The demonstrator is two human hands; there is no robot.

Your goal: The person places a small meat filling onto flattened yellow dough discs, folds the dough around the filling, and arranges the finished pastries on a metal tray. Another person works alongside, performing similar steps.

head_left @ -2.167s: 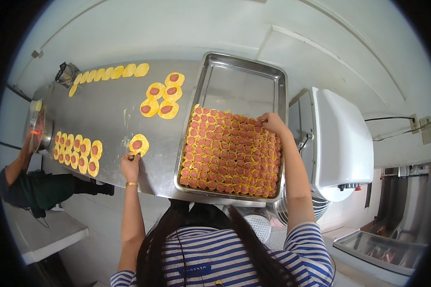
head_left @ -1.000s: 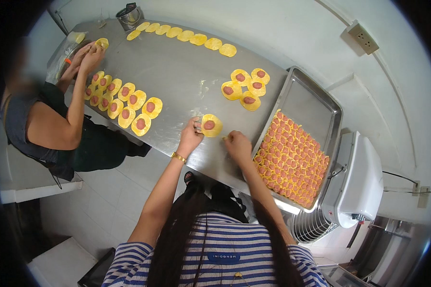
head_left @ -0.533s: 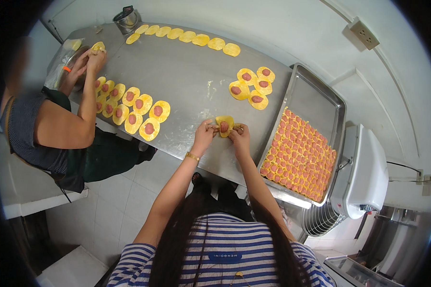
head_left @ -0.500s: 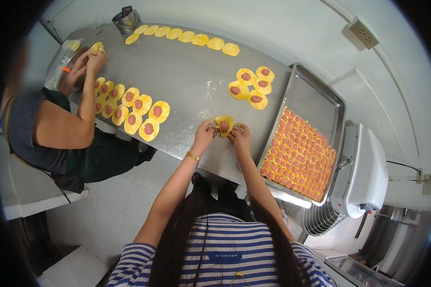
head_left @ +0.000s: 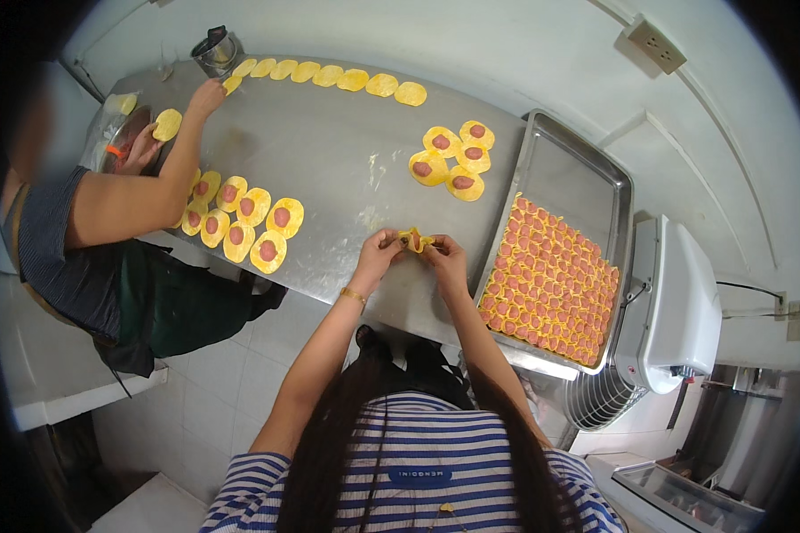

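Between my hands, a yellow dumpling wrapper [head_left: 415, 239] with pink meat filling is gathered up, its edges pinched at both sides. My left hand [head_left: 380, 255] grips its left edge with thumb and fingers. On the other edge, my right hand [head_left: 446, 258] is closed in a pinch. Both hands are just above the near side of the steel table [head_left: 329, 142]. Beyond them, several flat wrappers with meat [head_left: 463, 182] lie grouped. To the right, a deep metal tray [head_left: 571, 169] holds rows of finished dumplings [head_left: 551, 284].
At the left, a co-worker holds a wrapper [head_left: 167, 124] over a bowl [head_left: 120, 142] and reaches with the other hand [head_left: 209, 95] to a line of plain wrappers [head_left: 353, 81]. Filled wrappers [head_left: 268, 251] lie along the near left edge. A white mixer [head_left: 680, 306] stands beyond the tray.
The wrapper in my hands has gone from open, with its meat showing, to folded and gathered. The co-worker's one hand has moved out to the line of plain wrappers.
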